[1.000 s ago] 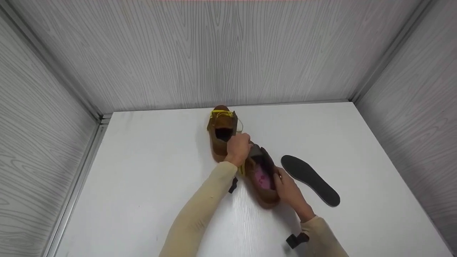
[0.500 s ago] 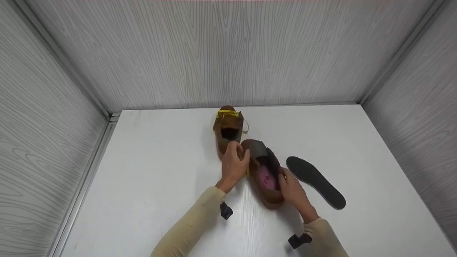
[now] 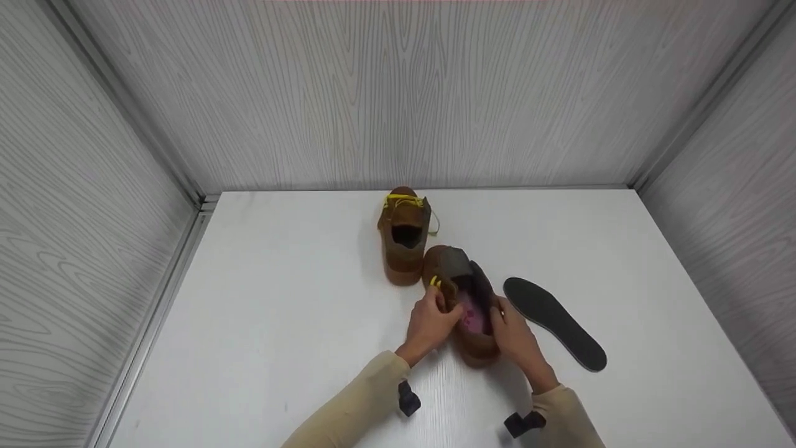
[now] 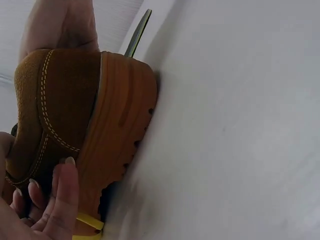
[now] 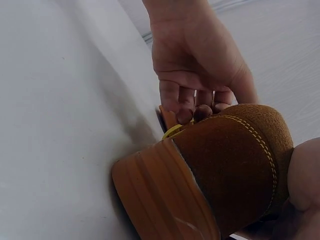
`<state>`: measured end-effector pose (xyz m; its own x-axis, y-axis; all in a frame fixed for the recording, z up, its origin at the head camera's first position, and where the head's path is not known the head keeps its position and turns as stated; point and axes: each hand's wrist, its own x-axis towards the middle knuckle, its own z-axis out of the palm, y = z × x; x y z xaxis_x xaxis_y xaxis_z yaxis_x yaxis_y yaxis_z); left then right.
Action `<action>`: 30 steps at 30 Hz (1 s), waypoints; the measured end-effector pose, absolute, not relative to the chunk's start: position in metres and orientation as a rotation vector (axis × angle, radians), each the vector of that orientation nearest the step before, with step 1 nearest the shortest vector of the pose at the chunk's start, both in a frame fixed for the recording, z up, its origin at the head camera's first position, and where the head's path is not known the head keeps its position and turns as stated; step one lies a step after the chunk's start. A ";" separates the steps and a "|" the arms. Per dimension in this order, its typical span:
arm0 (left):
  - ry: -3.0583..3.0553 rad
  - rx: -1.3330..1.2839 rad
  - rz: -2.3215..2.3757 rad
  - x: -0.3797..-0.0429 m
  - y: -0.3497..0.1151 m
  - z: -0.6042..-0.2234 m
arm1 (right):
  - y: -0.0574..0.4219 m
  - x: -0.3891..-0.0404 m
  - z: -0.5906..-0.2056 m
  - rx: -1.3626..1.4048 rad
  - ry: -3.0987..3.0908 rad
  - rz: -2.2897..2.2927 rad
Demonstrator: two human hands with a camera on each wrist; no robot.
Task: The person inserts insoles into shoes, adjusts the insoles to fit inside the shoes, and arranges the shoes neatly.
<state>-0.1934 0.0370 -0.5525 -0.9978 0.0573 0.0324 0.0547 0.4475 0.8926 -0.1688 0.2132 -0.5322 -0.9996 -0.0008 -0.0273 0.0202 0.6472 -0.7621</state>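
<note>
A brown shoe point(image 3: 479, 353) with its grey tongue point(image 3: 457, 261) folded toward the toe lies with its opening up and its heel toward me. Inside it shows a pink footbed point(image 3: 474, 316). My left hand point(image 3: 431, 320) pinches the shoe's left side, thumb at the opening and fingers outside, beside a yellow lace point(image 3: 435, 282). On the opposite side my right hand point(image 3: 516, 336) holds the collar, thumb over the edge. The left wrist view shows the stitched heel point(image 4: 70, 95) and left fingers curled point(image 4: 62, 200) along the side. In the right wrist view, the sole point(image 5: 160, 190) rests on the table.
A matching brown shoe point(image 3: 404, 267) with yellow laces stands behind, toe toward the back wall, close to the held shoe's toe. A dark insole point(image 3: 556, 323) lies flat to the right of my right hand. Grey wood-grain panels point(image 3: 398, 93) enclose the white table point(image 3: 280, 298).
My left hand has come back from near the shoe's toe, down to its left side, and now pinches it there. The right hand keeps its hold. The head view has shifted slightly.
</note>
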 end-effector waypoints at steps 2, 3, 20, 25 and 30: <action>2.658 0.109 1.668 -0.192 0.037 -0.554 | 0.213 -0.167 -0.533 0.011 2.825 -1.313; 2.652 0.117 1.679 -0.192 0.037 -0.555 | 0.213 -0.167 -0.534 0.011 2.820 -1.317; 2.668 0.268 1.675 -0.197 0.032 -0.554 | 0.253 -0.180 -0.538 -0.094 2.759 -1.525; 2.674 0.258 1.678 -0.196 0.032 -0.554 | 0.300 -0.184 -0.541 -0.188 3.021 -1.273; 2.665 0.260 1.661 -0.194 0.030 -0.553 | 0.338 -0.179 -0.543 -0.051 3.043 -0.827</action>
<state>-0.1939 0.0303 -0.5529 -0.9863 0.1347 0.0949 0.1445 0.4303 0.8911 -0.1793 0.3384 -0.5429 -0.9994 -0.0282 0.0205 -0.0347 0.8619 -0.5059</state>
